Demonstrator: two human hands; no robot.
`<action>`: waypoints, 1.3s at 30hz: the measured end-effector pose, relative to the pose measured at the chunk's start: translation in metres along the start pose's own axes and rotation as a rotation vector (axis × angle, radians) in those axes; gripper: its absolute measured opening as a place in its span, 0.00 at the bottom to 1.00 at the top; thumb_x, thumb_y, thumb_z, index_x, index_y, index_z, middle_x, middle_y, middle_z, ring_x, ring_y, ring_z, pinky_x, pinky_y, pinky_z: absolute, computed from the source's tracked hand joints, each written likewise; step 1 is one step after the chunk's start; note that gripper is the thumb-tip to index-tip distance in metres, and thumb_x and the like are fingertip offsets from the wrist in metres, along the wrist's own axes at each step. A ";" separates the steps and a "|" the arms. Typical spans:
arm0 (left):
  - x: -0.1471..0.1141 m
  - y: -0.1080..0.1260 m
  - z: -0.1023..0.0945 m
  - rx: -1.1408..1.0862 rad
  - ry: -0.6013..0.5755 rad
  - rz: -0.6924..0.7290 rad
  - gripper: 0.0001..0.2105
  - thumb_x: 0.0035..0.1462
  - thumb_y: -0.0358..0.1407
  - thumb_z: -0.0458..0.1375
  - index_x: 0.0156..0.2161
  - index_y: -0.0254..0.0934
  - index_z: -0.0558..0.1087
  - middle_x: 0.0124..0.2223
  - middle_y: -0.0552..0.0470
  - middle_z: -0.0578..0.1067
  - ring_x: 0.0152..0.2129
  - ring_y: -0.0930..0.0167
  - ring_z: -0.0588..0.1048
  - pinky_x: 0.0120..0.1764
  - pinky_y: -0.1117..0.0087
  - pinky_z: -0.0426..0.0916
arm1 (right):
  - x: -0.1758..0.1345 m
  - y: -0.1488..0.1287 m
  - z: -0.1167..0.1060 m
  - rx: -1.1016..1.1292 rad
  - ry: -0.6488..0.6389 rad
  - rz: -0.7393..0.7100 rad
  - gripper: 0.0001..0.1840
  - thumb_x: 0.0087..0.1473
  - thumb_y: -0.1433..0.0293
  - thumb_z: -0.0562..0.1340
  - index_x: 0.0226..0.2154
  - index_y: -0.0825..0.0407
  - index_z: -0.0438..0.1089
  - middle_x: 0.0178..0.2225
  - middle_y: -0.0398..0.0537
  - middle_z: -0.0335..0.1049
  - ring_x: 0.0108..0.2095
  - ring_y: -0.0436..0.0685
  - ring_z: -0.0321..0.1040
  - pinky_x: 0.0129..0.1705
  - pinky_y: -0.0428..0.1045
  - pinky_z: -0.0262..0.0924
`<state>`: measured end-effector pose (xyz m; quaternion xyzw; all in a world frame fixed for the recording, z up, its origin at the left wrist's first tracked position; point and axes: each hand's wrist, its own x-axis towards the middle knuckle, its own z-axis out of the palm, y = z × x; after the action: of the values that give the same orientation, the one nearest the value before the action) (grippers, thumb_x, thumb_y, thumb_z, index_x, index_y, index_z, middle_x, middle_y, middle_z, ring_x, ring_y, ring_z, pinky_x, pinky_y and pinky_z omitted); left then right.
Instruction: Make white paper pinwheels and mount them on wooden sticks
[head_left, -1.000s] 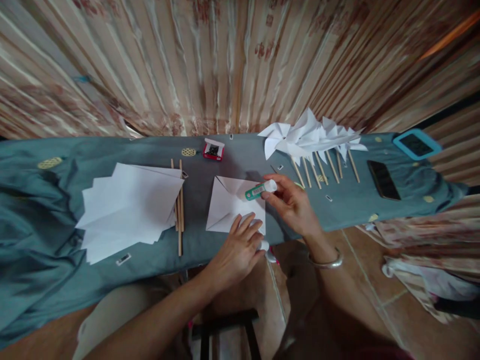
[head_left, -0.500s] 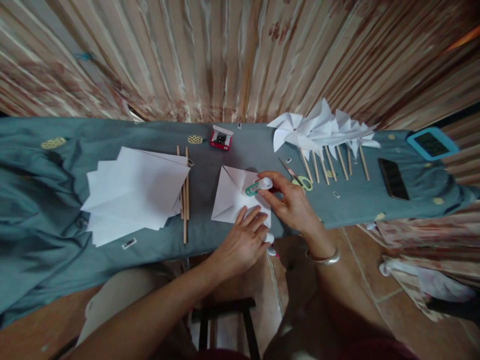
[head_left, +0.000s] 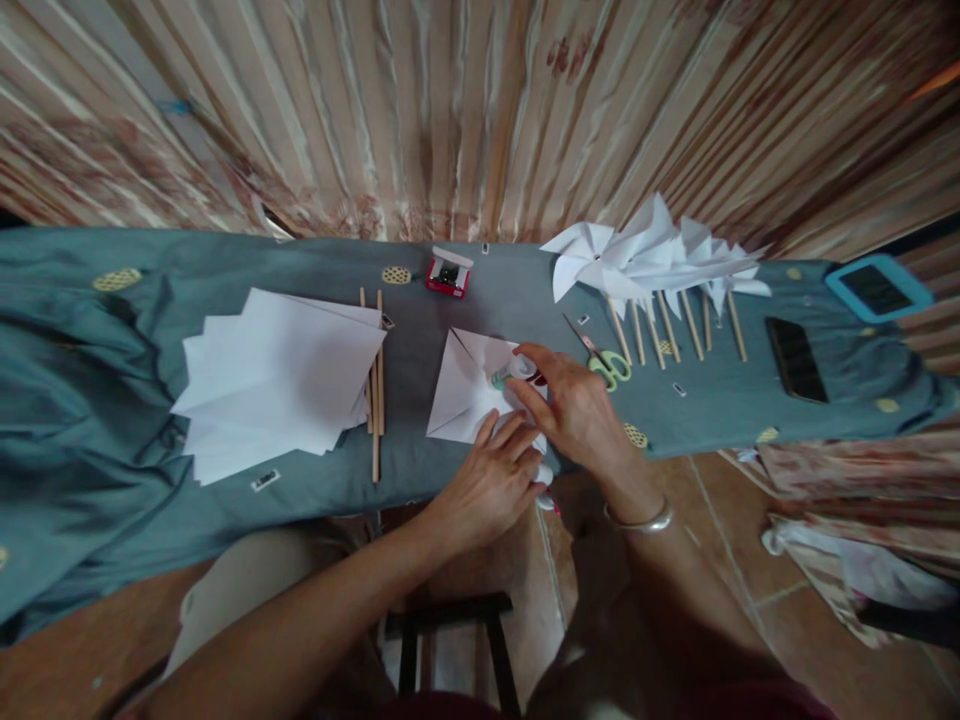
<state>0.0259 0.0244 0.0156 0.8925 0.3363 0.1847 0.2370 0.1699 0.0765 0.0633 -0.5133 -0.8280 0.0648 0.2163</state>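
Note:
My right hand grips a glue stick with a green label and a white end, tilted over a square of white paper. The paper's corners are folded in towards the middle, and the glue stick's tip is at the folds. My left hand lies on the paper's near right corner, fingertips pressing on it. A small white cap shows between its thumb and forefinger, partly hidden by the hand.
To the left lie a stack of white paper sheets and several wooden sticks. Behind is an open red box. On the right are green-handled scissors, several paper pinwheels, a phone and a blue-framed device.
My right hand has turned the glue stick and shifted slightly, so its label is now more covered. My left hand stays on the paper. The whole view has moved a little.

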 end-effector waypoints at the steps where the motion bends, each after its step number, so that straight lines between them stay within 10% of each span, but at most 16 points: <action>1: 0.000 0.000 0.000 0.002 0.003 0.004 0.11 0.61 0.38 0.54 0.44 0.33 0.72 0.51 0.42 0.73 0.57 0.60 0.64 0.62 0.49 0.48 | 0.000 -0.001 -0.001 -0.035 0.012 -0.023 0.20 0.63 0.64 0.54 0.52 0.60 0.66 0.41 0.58 0.74 0.40 0.61 0.71 0.42 0.54 0.66; 39: -0.001 0.000 0.003 0.012 0.023 0.006 0.11 0.61 0.38 0.54 0.44 0.33 0.73 0.50 0.43 0.74 0.57 0.60 0.63 0.62 0.50 0.50 | 0.008 -0.014 -0.012 -0.110 -0.072 -0.135 0.19 0.61 0.77 0.52 0.52 0.60 0.67 0.47 0.59 0.72 0.46 0.63 0.66 0.47 0.57 0.65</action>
<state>0.0268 0.0233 0.0128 0.8928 0.3374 0.1936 0.2272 0.1602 0.0754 0.0808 -0.4649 -0.8702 0.0228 0.1618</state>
